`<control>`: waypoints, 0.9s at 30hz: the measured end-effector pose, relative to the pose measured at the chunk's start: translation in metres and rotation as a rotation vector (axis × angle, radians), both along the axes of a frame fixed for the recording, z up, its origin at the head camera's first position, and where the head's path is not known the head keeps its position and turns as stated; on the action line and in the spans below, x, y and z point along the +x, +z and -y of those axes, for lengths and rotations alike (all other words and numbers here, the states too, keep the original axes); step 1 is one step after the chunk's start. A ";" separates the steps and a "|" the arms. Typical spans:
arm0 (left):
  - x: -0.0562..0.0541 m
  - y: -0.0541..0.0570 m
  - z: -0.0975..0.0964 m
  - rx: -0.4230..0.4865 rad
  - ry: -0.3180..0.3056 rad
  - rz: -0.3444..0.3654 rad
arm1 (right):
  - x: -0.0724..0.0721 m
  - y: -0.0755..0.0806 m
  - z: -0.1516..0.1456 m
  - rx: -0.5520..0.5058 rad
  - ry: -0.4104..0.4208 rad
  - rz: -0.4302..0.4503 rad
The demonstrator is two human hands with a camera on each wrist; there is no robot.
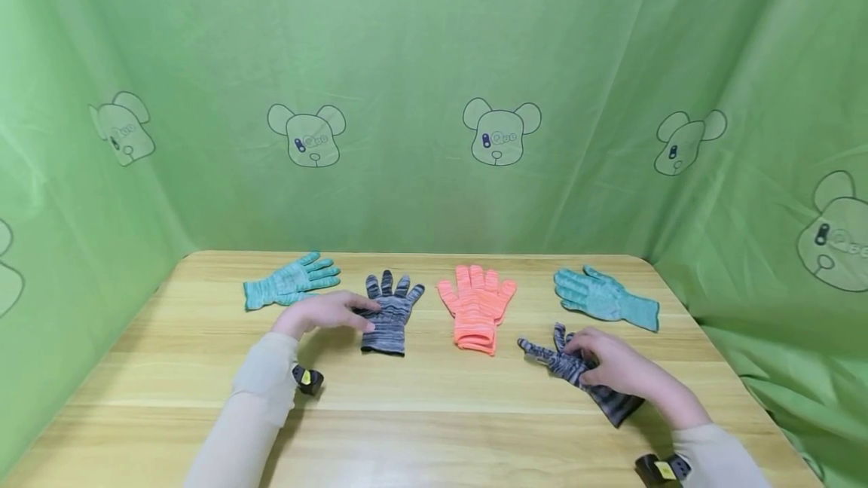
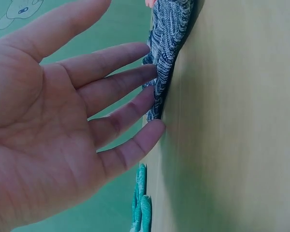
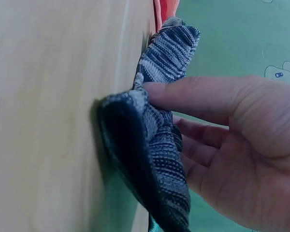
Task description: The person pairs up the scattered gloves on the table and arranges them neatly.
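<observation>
Glove of marled black-and-grey knit (image 1: 570,371), lower right of the frame, bunches because the right hand (image 1: 617,364) pinches it; below centre, a grey-striped knit glove (image 1: 391,324) lies flat, seemingly because the left hand (image 1: 331,312), fingers apart, only touches it.

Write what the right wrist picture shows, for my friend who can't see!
A right hand pinches a dark striped glove in its fingers. The picture looks tipped sideways: wooden table at left, green cloth with a cartoon animal at right.

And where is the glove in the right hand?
In the head view, the grey-black knit glove is lower right, below the rightmost teal glove.
</observation>
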State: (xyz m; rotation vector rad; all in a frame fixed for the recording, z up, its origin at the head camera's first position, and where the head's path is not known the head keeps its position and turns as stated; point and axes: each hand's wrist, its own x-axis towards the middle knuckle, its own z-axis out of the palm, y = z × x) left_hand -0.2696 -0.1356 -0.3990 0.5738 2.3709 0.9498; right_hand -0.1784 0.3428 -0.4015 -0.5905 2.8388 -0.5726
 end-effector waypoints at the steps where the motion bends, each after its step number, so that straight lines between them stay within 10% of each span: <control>1: 0.000 0.000 0.000 0.003 0.003 0.002 | -0.001 0.000 0.000 -0.002 0.001 -0.002; 27: -0.002 -0.001 0.000 0.028 0.022 0.026 | -0.017 0.018 0.007 -0.027 -0.026 -0.118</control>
